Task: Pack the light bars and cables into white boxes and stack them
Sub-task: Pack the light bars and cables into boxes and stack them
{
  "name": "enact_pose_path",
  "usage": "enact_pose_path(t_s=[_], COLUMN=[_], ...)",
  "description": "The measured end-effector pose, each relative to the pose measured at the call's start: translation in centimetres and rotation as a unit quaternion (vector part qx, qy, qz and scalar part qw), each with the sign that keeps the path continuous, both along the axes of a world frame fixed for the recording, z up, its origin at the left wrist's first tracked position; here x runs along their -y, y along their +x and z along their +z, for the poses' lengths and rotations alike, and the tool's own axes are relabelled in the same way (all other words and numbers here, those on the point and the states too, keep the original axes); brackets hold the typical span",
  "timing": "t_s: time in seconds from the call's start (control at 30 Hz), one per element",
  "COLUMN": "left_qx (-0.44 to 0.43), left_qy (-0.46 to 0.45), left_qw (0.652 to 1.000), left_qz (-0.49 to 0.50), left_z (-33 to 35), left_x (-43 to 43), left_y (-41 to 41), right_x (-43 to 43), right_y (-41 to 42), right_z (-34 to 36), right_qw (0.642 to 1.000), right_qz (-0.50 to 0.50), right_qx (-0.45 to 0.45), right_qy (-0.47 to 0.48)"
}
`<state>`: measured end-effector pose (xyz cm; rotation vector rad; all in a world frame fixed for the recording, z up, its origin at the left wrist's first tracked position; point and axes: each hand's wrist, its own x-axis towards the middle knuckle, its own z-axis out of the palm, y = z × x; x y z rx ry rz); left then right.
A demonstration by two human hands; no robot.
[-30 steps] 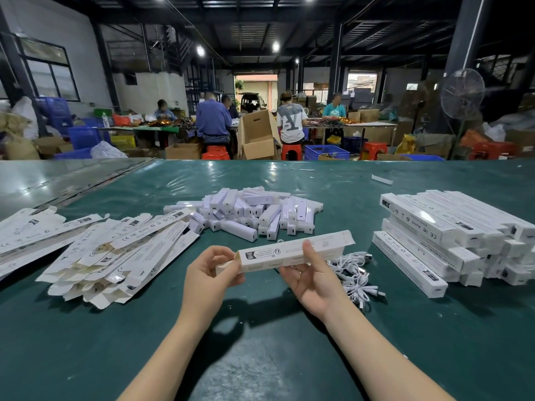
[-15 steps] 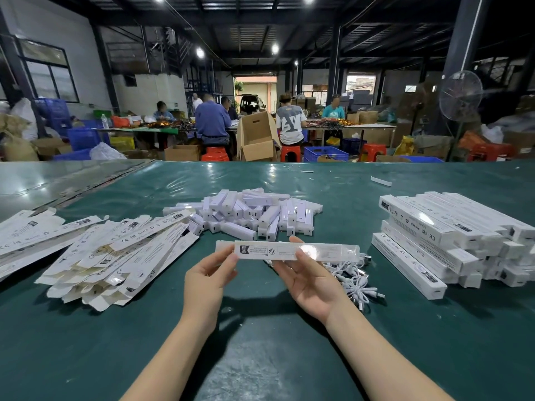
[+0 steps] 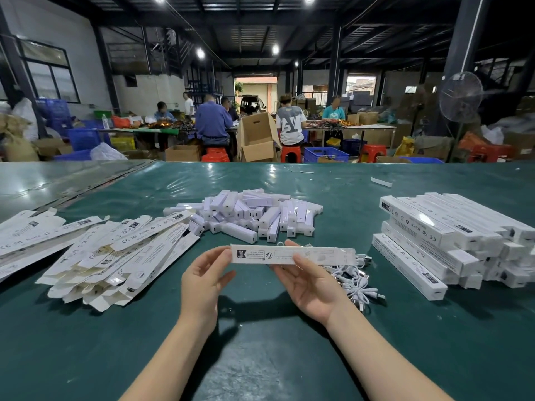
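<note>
I hold one long white box (image 3: 292, 255) level above the green table (image 3: 260, 357). My right hand (image 3: 311, 282) grips it from below near the middle, thumb on the near face and fingers behind. My left hand (image 3: 202, 280) is at the box's left end, fingertips touching it. A pile of white light bars (image 3: 246, 214) lies behind the box. White cables (image 3: 354, 280) lie tangled to the right of my right hand. Flat unfolded boxes (image 3: 115, 253) are heaped on the left. Packed boxes (image 3: 451, 235) are stacked at the right.
More flat cartons (image 3: 26, 235) lie at the far left edge. One loose white piece (image 3: 381, 181) lies far back on the table. Beyond the table several people sit at benches among cardboard boxes (image 3: 257, 137), blue crates and a standing fan (image 3: 460, 96).
The box has turned from tilted to level and risen slightly. My left hand has opened from a pinch on the box's left end to fingertips just touching it.
</note>
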<state>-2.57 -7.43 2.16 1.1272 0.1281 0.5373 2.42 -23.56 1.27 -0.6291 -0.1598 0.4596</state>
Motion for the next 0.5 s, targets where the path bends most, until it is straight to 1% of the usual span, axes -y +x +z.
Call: enact_pose_path(t_s=[0.07, 0.17, 0.33, 0.4, 0.5], left_qx=[-0.006, -0.013, -0.028, -0.026, -0.022], left_qy=[-0.039, -0.053, -0.155, -0.166, -0.156], left_qw=[0.999, 0.998, 0.976, 0.974, 0.977], left_qz=[-0.022, -0.028, -0.150, -0.154, -0.143], left_z=[0.12, 0.30, 0.42, 0.41, 0.75], left_x=[0.05, 0.10, -0.45, -0.62, -0.68], left_y=[-0.02, -0.16, -0.42, -0.37, -0.39], right_x=[0.05, 0.15, 0.17, 0.21, 0.30], right_y=[-0.01, -0.07, -0.10, 0.02, 0.13], right_z=[-0.12, -0.10, -0.05, -0.11, -0.12], right_qw=[1.000, 0.999, 0.998, 0.998, 0.998], right_qz=[0.005, 0.016, 0.037, 0.044, 0.046], right_qx=[0.003, 0.010, 0.032, 0.039, 0.039], right_qy=[-0.011, -0.035, -0.046, -0.035, -0.017])
